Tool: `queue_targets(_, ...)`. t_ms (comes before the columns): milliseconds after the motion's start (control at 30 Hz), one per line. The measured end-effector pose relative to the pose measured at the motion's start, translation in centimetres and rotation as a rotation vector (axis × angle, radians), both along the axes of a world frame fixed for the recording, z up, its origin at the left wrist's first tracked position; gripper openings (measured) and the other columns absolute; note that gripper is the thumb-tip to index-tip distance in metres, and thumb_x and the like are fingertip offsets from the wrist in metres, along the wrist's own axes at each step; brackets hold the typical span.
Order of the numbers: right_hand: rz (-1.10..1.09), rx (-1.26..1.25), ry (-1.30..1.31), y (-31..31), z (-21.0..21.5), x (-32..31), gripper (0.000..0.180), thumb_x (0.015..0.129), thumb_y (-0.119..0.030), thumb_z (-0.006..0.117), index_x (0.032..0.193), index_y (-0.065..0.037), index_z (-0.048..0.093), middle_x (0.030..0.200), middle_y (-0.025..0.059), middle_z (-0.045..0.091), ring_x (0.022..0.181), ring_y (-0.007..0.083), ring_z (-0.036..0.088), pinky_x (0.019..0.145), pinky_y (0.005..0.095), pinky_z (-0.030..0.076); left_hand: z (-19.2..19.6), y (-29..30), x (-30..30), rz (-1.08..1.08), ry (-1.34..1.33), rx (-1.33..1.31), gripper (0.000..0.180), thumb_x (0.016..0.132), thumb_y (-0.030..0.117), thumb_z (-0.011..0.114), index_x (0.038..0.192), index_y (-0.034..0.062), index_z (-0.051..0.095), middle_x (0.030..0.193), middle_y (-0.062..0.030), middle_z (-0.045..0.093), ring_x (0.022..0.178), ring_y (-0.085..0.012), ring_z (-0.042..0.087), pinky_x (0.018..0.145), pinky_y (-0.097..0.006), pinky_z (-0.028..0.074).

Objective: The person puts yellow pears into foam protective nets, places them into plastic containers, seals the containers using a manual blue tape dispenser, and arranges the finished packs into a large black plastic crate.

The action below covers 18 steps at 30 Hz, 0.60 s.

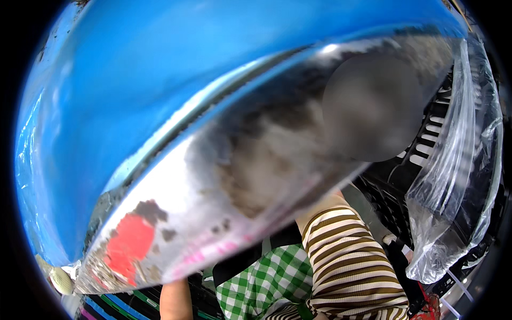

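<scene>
A large bulky object (176,106) fills most of the head view, very close and tilted up to the right. Its upper part is smooth, glossy blue. Below runs a shiny silvery band (165,186) with brown smears, a red patch and pink marks; its kind I cannot make out. My left forearm (176,301) is bare and runs up behind its lower edge, hiding the left hand. My right forearm (352,256), in a brown-and-white striped sleeve, reaches up to the same edge. The right hand is also hidden behind the object.
Clear crumpled plastic sheeting (448,186) hangs at the right, by black slotted crates (392,173). A green-and-white checked cloth (266,280) lies between my arms. Coloured strips (114,306) show at lower left, near a pale rounded thing (61,281). Something red (426,308) shows at lower right.
</scene>
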State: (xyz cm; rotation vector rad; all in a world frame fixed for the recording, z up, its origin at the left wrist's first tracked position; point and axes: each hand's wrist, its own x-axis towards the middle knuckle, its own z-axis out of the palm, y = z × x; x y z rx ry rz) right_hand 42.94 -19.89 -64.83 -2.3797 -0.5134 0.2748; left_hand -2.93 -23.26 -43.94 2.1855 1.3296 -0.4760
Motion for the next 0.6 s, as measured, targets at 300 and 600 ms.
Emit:
queue_targets(300,-0.186,0.118,0.105,0.2,-0.6,3.7,0.035,0.089,-0.029,0.047,0.117,-0.008,0.049,0.113,0.0089,0.052,0.100,0.0224,0.050,0.082,0.0360,0.040,0.3,1.6,1.2,0.064,0.085,-0.063,0.099,0.071,0.024,0.070,0.142,0.0081,0.003,0.146,-0.0242,0.004,0.128,-0.0419,0.028,0.097,-0.040,0.038)
queue_targets(600,-0.314,0.298,0.161,0.8,-1.1,4.8,0.035,0.091,-0.027,0.048,0.118,-0.006,0.046,0.110,0.0074,0.052,0.095,0.0187,0.049,0.077,0.0330,0.041,-5.1,3.0,-5.2,-0.236,0.005,0.004,0.051,0.080,0.044,0.056,0.115,0.0065,0.056,0.117,-0.0167,0.056,0.112,-0.0355,0.046,0.098,-0.044,0.033)
